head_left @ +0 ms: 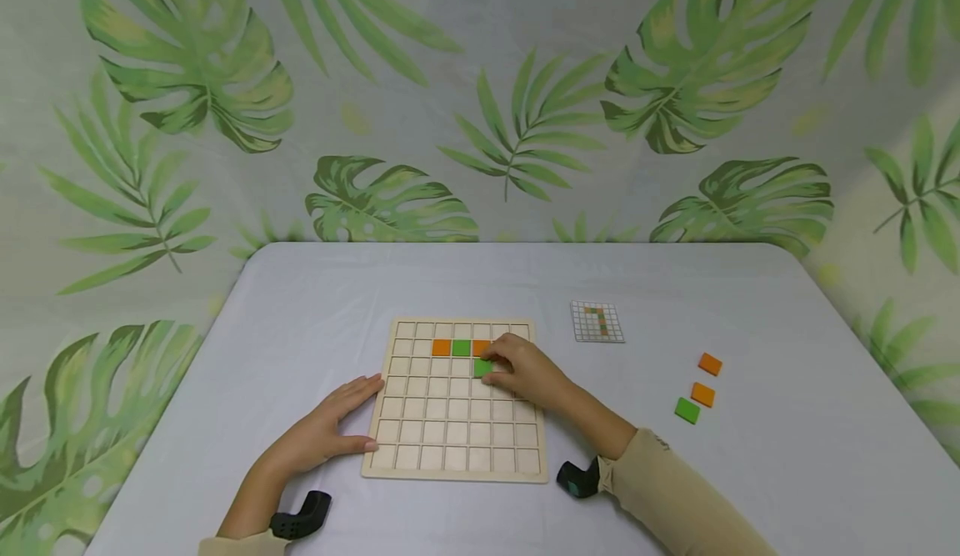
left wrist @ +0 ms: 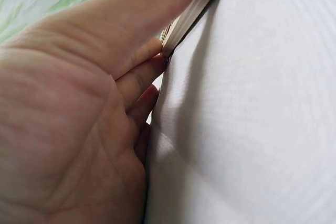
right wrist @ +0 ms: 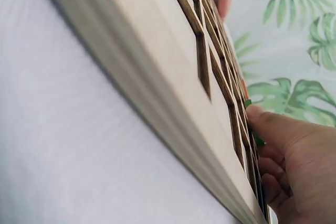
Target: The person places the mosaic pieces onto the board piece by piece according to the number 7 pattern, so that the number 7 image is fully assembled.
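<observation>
A wooden grid board (head_left: pixel 453 476) lies flat on the table. My right hand (head_left: pixel 531 374) is over its upper right part, thumb and fingers pinching a green tile (head_left: pixel 482 368) at a square in the third row. Directly above that square is an orange tile (head_left: pixel 478 347), partly covered by the fingers. To its left in the same row sit a green tile (head_left: pixel 461 348) and another orange tile (head_left: pixel 442 348). My left hand (head_left: pixel 330 424) rests against the board's left edge with fingers extended, thumb touching near the lower corner; the left wrist view shows the fingertips at the board's side.
Right of the board, two loose orange tiles (head_left: pixel 703 394) and a loose green tile (head_left: pixel 687 410) lie on the white tablecloth (head_left: pixel 787 473). A small pattern card (head_left: pixel 597 322) with a printed grid lies beyond the board's upper right corner. A leaf-patterned cloth (head_left: pixel 405 106) hangs behind.
</observation>
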{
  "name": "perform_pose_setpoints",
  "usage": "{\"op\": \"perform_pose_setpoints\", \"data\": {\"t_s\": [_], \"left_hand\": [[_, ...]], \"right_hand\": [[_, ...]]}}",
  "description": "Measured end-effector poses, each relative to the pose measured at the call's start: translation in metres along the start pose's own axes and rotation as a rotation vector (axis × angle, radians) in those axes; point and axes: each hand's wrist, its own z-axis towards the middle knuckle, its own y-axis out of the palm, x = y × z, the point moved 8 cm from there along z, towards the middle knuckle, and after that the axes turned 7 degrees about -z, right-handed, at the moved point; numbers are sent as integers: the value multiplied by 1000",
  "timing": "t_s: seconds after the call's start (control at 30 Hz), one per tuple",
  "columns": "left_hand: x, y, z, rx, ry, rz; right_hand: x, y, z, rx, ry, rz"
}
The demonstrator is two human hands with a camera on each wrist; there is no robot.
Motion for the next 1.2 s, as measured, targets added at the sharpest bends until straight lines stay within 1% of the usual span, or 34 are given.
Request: {"op": "perform_pose_setpoints", "data": {"t_s": [0.17, 0.4, 0.53, 0.67, 0.77, 0.9, 1.03, 1.2], "left_hand": [[0, 0, 0, 2, 6, 0], [3, 0, -1, 4, 20, -8], [4, 0, -2, 5, 21, -10], [4, 0, -2, 12, 26, -4], [4, 0, -2, 11, 24, -2], [4, -1, -1, 8, 22, 4], [4, -1, -1, 8, 25, 7], [4, -1, -1, 5, 22, 2]], "right_hand": [[0, 2, 2, 13, 11, -5], [-2, -2, 0, 15, 38, 30], [-5, -12, -3, 37, 34, 58], [-7, -31, -11, 85, 16, 69], [-5, -49, -22, 130, 10, 40], [2, -73, -42, 195, 15, -15], [15, -93, -66, 244, 33, -57], [35, -114, -97, 308, 62, -140]]}}
